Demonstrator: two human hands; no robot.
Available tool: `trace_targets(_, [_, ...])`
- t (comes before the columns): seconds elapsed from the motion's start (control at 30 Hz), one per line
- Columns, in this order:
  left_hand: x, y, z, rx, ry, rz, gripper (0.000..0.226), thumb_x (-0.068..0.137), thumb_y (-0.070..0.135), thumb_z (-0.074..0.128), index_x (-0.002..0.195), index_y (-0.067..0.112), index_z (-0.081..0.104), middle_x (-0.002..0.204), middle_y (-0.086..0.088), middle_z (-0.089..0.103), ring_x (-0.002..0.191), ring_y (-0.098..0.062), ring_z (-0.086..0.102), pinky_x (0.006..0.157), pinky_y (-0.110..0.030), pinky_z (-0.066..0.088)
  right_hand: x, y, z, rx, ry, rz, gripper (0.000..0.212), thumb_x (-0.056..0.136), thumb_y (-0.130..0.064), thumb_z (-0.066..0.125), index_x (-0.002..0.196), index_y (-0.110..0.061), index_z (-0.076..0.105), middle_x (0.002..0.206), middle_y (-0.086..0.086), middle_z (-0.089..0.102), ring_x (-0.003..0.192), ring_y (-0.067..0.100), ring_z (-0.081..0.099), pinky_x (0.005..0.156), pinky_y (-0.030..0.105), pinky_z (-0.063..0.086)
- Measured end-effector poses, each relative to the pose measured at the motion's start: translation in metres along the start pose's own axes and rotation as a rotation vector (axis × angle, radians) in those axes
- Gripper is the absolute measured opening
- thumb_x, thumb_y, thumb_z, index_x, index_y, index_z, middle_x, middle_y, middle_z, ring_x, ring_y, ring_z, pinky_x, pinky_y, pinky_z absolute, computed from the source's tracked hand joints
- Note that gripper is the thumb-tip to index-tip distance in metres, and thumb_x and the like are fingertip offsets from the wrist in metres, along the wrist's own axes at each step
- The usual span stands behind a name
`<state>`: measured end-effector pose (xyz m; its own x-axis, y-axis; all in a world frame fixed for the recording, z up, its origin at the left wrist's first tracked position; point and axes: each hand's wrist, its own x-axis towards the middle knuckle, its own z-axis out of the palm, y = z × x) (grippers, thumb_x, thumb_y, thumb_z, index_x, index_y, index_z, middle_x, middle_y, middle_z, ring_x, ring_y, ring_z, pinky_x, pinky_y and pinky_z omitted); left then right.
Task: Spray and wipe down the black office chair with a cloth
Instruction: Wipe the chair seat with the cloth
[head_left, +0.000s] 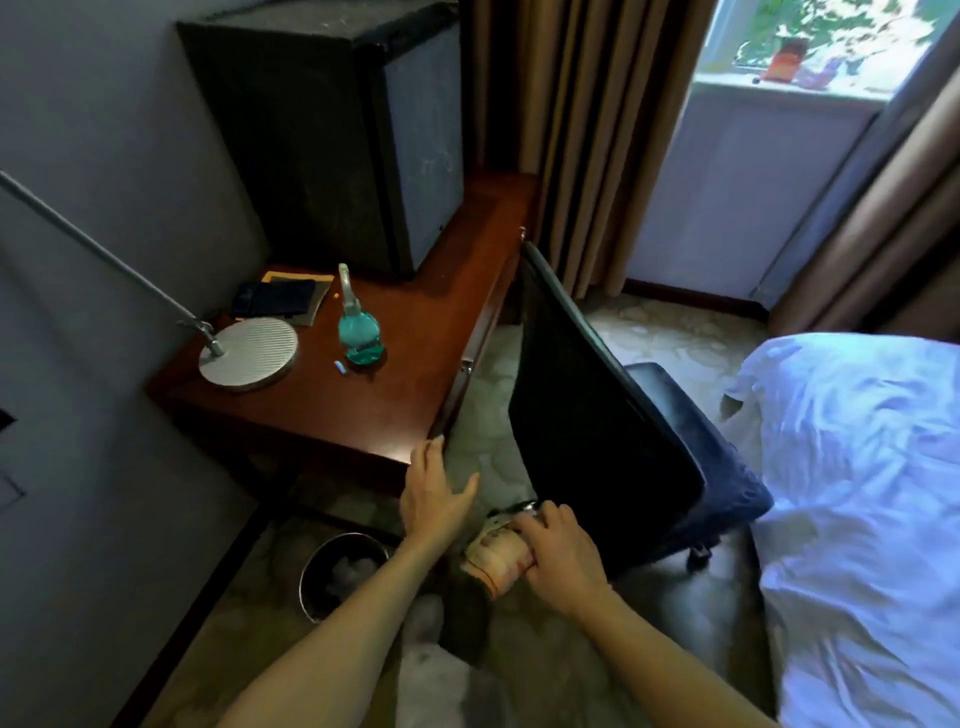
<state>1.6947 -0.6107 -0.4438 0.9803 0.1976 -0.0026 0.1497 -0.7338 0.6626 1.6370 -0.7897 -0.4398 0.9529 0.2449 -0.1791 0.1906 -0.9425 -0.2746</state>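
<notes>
The black office chair (597, 415) stands between the desk and the bed, its backrest turned toward me. My right hand (558, 556) presses a folded beige and orange patterned cloth (498, 558) against the lower left edge of the backrest. My left hand (434, 493) hovers open, fingers spread, just off the desk's near corner and left of the chair. A spray bottle of teal liquid (357, 325) stands upright on the desk, apart from both hands.
The wooden desk (395, 364) carries a lamp with a round silver base (249, 353), a dark wallet and a black mini fridge (332, 135). A bin (340, 574) sits under the desk. The white bed (857, 493) fills the right; brown curtains hang behind.
</notes>
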Motion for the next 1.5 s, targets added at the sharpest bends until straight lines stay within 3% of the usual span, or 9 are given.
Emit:
trace_targets(0.13, [-0.073,0.037,0.048,0.000,-0.106,0.020,0.072,0.084,0.043,0.067,0.143,0.015,0.036,0.147,-0.004,0.033,0.133,-0.022,0.039,0.099,-0.034,0.042,-0.085,0.057,0.008,0.016,-0.006,0.099,0.047,0.082,-0.041,0.050,0.126,-0.042,0.033,0.130,-0.002,0.037,0.118,0.022,0.039,0.094,0.037,0.042])
trace_targets(0.23, [-0.111,0.075,0.078,0.014,-0.177,0.061,0.071,0.087,0.045,0.062,0.145,0.018,0.032,0.152,-0.002,0.028,0.136,-0.019,0.034,0.103,-0.033,0.038,-0.130,0.107,-0.007,0.022,0.072,0.205,0.048,0.082,-0.035,0.054,0.126,-0.041,0.038,0.125,-0.002,0.041,0.111,0.020,0.043,0.087,0.032,0.043])
trace_targets(0.43, [-0.175,0.133,0.144,0.024,-0.436,0.275,0.065,0.089,0.044,0.057,0.146,0.027,0.029,0.151,0.004,0.024,0.136,-0.014,0.030,0.104,-0.025,0.030,-0.187,0.191,-0.033,0.049,0.154,0.453,0.051,0.081,-0.031,0.057,0.129,-0.039,0.039,0.125,-0.001,0.040,0.112,0.020,0.042,0.087,0.032,0.046])
trace_targets(0.73, [-0.184,0.210,0.239,0.119,-0.793,0.562,0.077,0.076,0.042,0.058,0.145,0.030,0.027,0.144,0.008,0.025,0.125,-0.014,0.041,0.103,-0.032,0.043,-0.198,0.295,-0.043,0.052,0.098,0.626,0.048,0.077,-0.032,0.056,0.122,-0.037,0.044,0.117,0.000,0.043,0.104,0.021,0.045,0.071,0.026,0.038])
trace_targets(0.9, [-0.153,0.249,0.297,0.100,-0.803,0.588,0.083,0.070,0.054,0.062,0.142,0.036,0.026,0.142,0.012,0.027,0.122,-0.011,0.042,0.099,-0.031,0.044,-0.173,0.358,-0.059,0.119,0.014,0.651,0.056,0.069,-0.035,0.049,0.122,-0.041,0.034,0.118,0.000,0.039,0.109,0.024,0.044,0.076,0.037,0.049])
trace_targets(1.1, [-0.118,0.294,0.337,0.070,-0.764,0.589,0.082,0.073,0.062,0.054,0.146,0.034,0.027,0.149,0.008,0.024,0.132,-0.011,0.036,0.105,-0.028,0.037,-0.122,0.411,-0.089,0.089,-0.020,0.582,0.065,0.059,-0.052,0.025,0.119,-0.035,0.042,0.113,0.002,0.040,0.104,0.023,0.045,0.078,0.033,0.043])
trace_targets(1.2, [-0.101,0.307,0.348,0.053,-0.672,0.565,0.074,0.076,0.063,0.048,0.143,0.031,0.037,0.145,0.006,0.033,0.129,-0.013,0.040,0.102,-0.030,0.040,-0.093,0.429,-0.097,0.035,-0.021,0.505,0.044,0.075,-0.034,0.045,0.118,-0.031,0.044,0.112,0.004,0.043,0.105,0.024,0.044,0.070,0.030,0.036])
trace_targets(1.27, [-0.091,0.312,0.351,0.067,-0.628,0.548,0.070,0.076,0.061,0.047,0.138,0.028,0.044,0.140,0.005,0.039,0.121,-0.017,0.046,0.096,-0.032,0.043,-0.077,0.438,-0.099,0.008,-0.037,0.454,0.041,0.078,-0.022,0.051,0.118,-0.027,0.046,0.111,0.005,0.044,0.106,0.025,0.043,0.070,0.028,0.030])
trace_targets(1.5, [-0.059,0.317,0.362,0.089,-0.505,0.451,0.064,0.070,0.053,0.044,0.124,0.021,0.055,0.126,0.003,0.048,0.107,-0.019,0.052,0.088,-0.035,0.047,-0.025,0.456,-0.101,0.020,-0.052,0.298,0.039,0.076,-0.024,0.058,0.114,-0.026,0.051,0.109,0.004,0.047,0.104,0.025,0.045,0.073,0.033,0.041])
